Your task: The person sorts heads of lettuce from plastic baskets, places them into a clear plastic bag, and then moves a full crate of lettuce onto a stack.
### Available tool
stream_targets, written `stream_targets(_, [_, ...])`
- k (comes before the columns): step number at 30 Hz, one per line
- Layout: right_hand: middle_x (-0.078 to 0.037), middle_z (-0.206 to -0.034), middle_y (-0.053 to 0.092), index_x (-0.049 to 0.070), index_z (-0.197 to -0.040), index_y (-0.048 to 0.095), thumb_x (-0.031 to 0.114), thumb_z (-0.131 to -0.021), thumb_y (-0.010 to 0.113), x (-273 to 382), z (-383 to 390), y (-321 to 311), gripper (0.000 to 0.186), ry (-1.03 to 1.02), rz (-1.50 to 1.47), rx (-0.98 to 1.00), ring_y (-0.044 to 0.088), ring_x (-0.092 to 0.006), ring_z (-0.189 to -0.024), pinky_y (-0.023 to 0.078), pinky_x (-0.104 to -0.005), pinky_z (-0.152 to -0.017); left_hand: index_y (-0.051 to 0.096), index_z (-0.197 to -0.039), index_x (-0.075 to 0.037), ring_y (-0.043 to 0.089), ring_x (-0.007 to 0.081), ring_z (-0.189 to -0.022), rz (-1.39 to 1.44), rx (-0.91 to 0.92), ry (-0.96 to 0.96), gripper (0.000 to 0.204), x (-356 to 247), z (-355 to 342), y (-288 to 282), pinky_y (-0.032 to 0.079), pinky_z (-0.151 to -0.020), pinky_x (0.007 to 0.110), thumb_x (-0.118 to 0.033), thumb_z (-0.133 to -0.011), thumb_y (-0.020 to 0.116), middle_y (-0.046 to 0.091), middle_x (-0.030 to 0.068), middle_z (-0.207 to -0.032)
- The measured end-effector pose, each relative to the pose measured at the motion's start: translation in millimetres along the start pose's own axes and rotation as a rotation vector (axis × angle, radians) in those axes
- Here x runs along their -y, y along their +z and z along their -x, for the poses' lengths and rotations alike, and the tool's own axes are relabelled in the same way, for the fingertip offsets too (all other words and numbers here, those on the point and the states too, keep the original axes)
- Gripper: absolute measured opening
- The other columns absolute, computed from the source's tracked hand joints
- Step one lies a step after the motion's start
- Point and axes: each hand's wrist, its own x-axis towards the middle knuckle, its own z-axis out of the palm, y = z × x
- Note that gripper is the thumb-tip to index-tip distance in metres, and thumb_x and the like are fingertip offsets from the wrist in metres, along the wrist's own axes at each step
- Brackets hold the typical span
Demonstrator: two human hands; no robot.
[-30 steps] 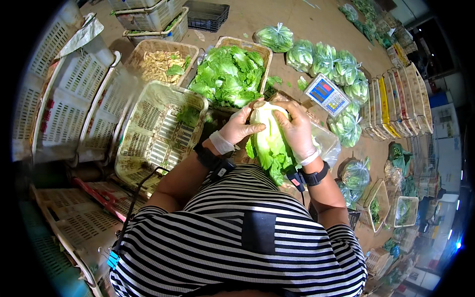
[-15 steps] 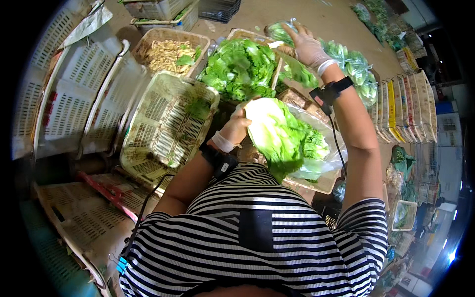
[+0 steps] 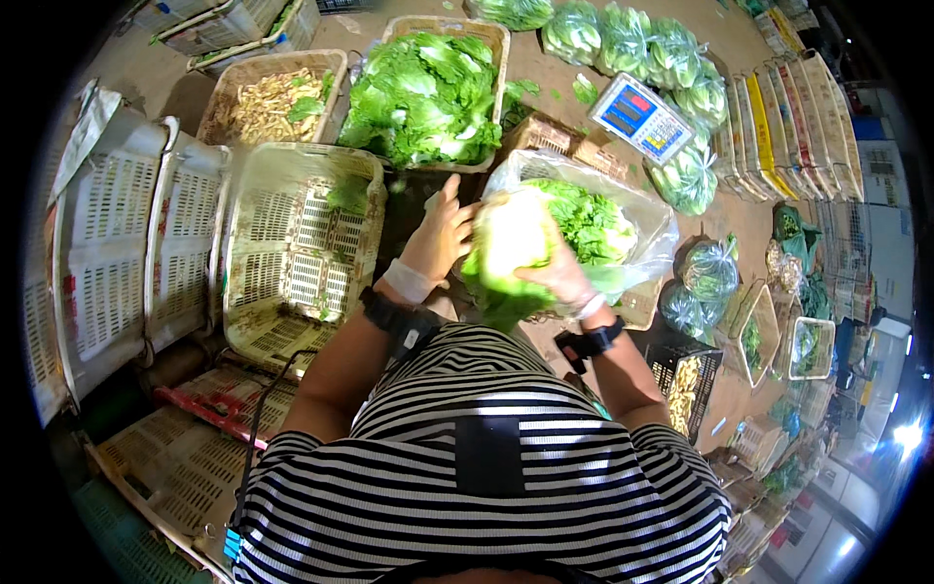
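Brown floor spreads beneath the work, crowded with crates and vegetables. To the left, a large, dirty cream crate holds a few green scraps. Past its far right corner, another crate is heaped with loose green leaves. Straight ahead, a plastic-lined crate contains leafy greens; beyond its far right corner sits a blue-and-white scale, next to a row of bagged green heads.

A pale-stemmed lettuce, blurred, is held above the left edge of the lined crate, leaves hanging toward the striped shirt. The gloved right hand has its grip closed on the lettuce's lower right side, thumb across the front. The gloved left hand is beside the lettuce's left side, its grip open and fingers spread; whether a fingertip touches is unclear.

Half a second ago, the left hand alone held the lettuce while the right stretched out toward the bagged heads.
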Motion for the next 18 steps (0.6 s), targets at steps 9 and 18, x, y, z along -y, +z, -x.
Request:
stream_targets(9, [-0.017, -0.121, 0.052, 0.008, -0.139, 0.024, 0.018, -0.059, 0.081, -30.8, -28.8, -138.5, 0.099, -0.140, 0.642, -0.213, 0.051, -0.0286, -0.110, 0.042, -0.0358, -0.093, 0.015, -0.143, -0.013, 0.015, 0.0291, -0.136, -2.182, 0.620, -0.040, 0.078, 132.8, -114.8, 5.5, 0.007, -0.109, 0.051, -0.042, -0.082, 0.055, 0.030, 0.0166, -0.142])
stream_targets(18, [-0.016, -0.117, 0.048, 0.030, -0.140, 0.022, 0.040, -0.062, 0.076, -203.2, -77.7, -97.7, 0.095, -0.171, 1.429, 0.077, 0.047, -0.0321, -0.108, 0.040, -0.0446, -0.088, 0.068, -0.073, -0.007, 0.064, 0.0317, -0.072, -2.349, 0.632, 0.032, 0.013, 138.6, -92.0, -36.4, 0.050, -0.058, 0.045, -0.009, -0.067, 0.056, 0.066, 0.0151, -0.076])
